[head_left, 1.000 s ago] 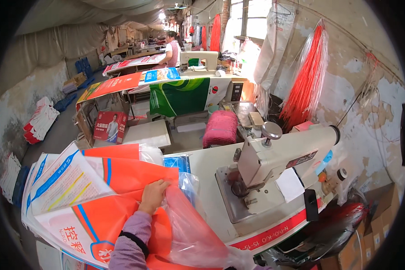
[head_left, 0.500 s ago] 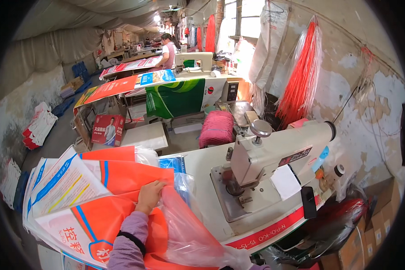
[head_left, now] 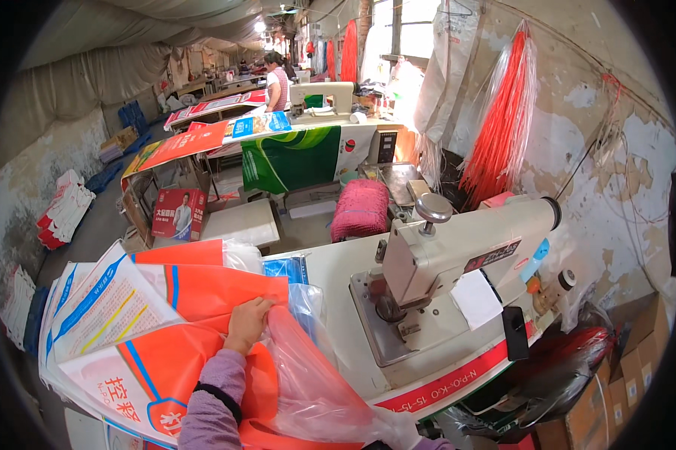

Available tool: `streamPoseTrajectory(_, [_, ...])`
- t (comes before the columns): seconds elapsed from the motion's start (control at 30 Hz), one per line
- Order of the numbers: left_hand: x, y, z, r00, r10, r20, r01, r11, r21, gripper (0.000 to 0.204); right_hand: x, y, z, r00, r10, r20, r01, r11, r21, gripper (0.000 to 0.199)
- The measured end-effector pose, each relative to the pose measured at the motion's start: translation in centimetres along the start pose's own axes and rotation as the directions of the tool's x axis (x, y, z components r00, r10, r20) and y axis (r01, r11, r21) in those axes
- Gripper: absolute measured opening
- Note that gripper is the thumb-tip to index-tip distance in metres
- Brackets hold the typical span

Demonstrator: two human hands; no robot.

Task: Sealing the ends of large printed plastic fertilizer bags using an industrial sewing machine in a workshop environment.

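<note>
My left hand [head_left: 249, 322] is closed, with thumb and fingers pinching the edge of an orange-and-white printed sack [head_left: 173, 360]. A clear plastic liner [head_left: 308, 390] runs from that edge toward the lower middle. Only a bit of my right purple sleeve [head_left: 433, 444] shows at the bottom rim; the right hand there is covered by the bunched plastic, so its fingers are hidden. The sack lies on top of a stack of similar sacks [head_left: 90, 300]. To the right of my hands stands a cream industrial sewing machine [head_left: 465, 251] on its table.
A dark phone [head_left: 514, 334] and a white paper [head_left: 476, 300] lie by the machine. Behind it sits a big pink thread spool [head_left: 360, 210]. Red and white strands [head_left: 499, 120] hang on the wall. Cardboard boxes [head_left: 642, 360] stand at right. A person [head_left: 276, 84] works farther back.
Very little differs. My left hand keeps its hold on the sack edge, and the view has shifted slightly. The person in the back has moved a little to the left.
</note>
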State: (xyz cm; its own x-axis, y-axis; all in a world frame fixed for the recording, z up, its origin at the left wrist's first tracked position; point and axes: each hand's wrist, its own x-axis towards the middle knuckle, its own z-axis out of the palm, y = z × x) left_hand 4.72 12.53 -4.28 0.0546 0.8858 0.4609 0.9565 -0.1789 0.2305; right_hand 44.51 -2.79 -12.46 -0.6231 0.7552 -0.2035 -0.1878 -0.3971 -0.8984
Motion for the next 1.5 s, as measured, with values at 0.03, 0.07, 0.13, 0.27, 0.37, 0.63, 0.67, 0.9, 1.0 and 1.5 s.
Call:
streamPoseTrajectory(0.03, [-0.1,-0.1,0.0,1.0,-0.001,0.0,0.001,1.0,-0.001,0.014,0.0,-0.1,0.1,1.0,0.004,-0.01,-0.004,1.0,0.004,0.07])
streamPoseTrajectory(0.07, [-0.2,-0.2,0.0,1.0,-0.001,0.005,0.001,1.0,0.001,0.016,0.0,0.1,-0.1,1.0,0.005,-0.009,-0.005,1.0,0.003,0.07])
streamPoseTrajectory(0.13, [-0.1,-0.2,0.1,1.0,0.0,0.01,0.0,1.0,-0.001,0.019,0.2,0.3,-0.4,1.0,-0.006,0.021,0.008,0.996,-0.084,0.071])
streamPoseTrajectory(0.27, [0.1,-0.1,0.2,1.0,-0.008,0.0,0.008,1.0,0.003,0.015,0.2,-0.2,-0.3,1.0,-0.015,-0.006,0.014,0.993,-0.117,0.072])
streamPoseTrajectory(0.37, [0.3,0.1,0.1,1.0,-0.01,0.013,0.01,1.0,-0.004,0.016,0.2,0.2,-0.6,1.0,-0.01,0.015,0.011,0.995,-0.1,0.072])
streamPoseTrajectory(0.63, [-0.1,-0.2,-0.1,1.0,-0.008,0.005,0.007,1.0,0.025,0.017,-0.6,-3.5,2.2,0.999,0.032,-0.04,-0.038,0.987,-0.157,0.068])
streamPoseTrajectory(0.67, [-0.3,-0.4,0.2,1.0,-0.001,0.016,0.001,0.999,0.034,0.017,-0.5,-3.5,1.8,0.999,0.04,-0.017,-0.042,0.976,-0.215,0.068])
streamPoseTrajectory(0.9, [-0.5,-0.4,0.2,1.0,0.023,-0.014,-0.023,1.0,-0.003,0.017,-0.8,-4.0,2.4,1.0,-0.019,0.006,0.02,0.958,-0.287,0.066])
streamPoseTrajectory(1.0, [0.0,0.1,-0.2,1.0,-0.001,0.028,0.0,0.999,0.044,0.017,-1.1,-4.5,3.3,0.994,-0.031,-0.105,0.008,0.977,-0.212,0.062])
streamPoseTrajectory(1.5, [-0.1,-0.5,-0.1,1.0,-0.001,0.007,0.001,1.0,0.017,0.02,-0.4,-4.6,3.0,0.998,-0.022,-0.056,0.001,0.934,-0.356,0.064])
